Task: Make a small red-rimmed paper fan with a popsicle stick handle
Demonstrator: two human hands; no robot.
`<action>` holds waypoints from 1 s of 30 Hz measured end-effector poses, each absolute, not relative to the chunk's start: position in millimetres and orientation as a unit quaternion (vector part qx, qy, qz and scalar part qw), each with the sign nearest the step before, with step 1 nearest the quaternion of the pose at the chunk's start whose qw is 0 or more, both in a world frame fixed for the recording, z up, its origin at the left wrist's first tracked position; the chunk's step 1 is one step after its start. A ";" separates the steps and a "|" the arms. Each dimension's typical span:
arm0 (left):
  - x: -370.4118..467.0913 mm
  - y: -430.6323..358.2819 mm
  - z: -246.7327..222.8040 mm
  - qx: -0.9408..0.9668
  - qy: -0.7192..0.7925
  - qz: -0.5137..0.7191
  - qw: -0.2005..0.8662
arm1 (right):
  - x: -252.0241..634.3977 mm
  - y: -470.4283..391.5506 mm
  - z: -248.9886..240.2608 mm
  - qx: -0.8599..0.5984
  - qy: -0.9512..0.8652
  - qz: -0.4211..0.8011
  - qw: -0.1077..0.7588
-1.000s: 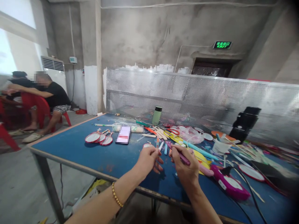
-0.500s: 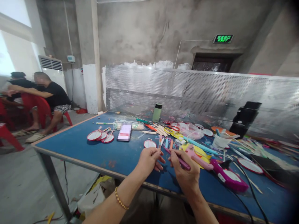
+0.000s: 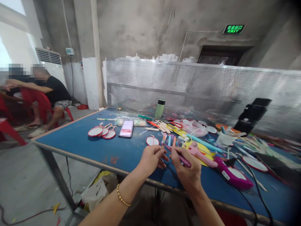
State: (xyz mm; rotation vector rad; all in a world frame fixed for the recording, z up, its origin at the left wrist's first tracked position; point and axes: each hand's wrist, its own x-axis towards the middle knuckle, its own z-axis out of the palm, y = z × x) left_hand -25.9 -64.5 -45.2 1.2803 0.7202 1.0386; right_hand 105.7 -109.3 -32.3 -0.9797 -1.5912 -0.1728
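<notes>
strip (image 3: 164,138), slim and orange, stands upright to the right of the phone (image 3: 126,128), pinched by the left hand (image 3: 151,159), probably for steadiness; farther right of the phone, the right hand (image 3: 188,164) grips a purple pen-like tool (image 3: 185,161) pencil-fashion, likely for fine control.

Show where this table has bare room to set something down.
Bare table lies between its left edge and the three overlapped discs, and between the phone and the near edge, left of the left hand. Sticks and cup crowd the right side.
</notes>
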 end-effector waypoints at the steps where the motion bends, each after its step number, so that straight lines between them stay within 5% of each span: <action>1: -26.4 -64.9 -44.8 0.559 0.314 0.452 0.620 | 105.3 -109.4 -31.9 -0.420 -0.685 -0.075 0.590; 30: -28.2 -65.4 -47.2 0.579 0.311 0.452 0.603 | 103.4 -107.8 -30.6 -0.400 -0.701 -0.074 0.586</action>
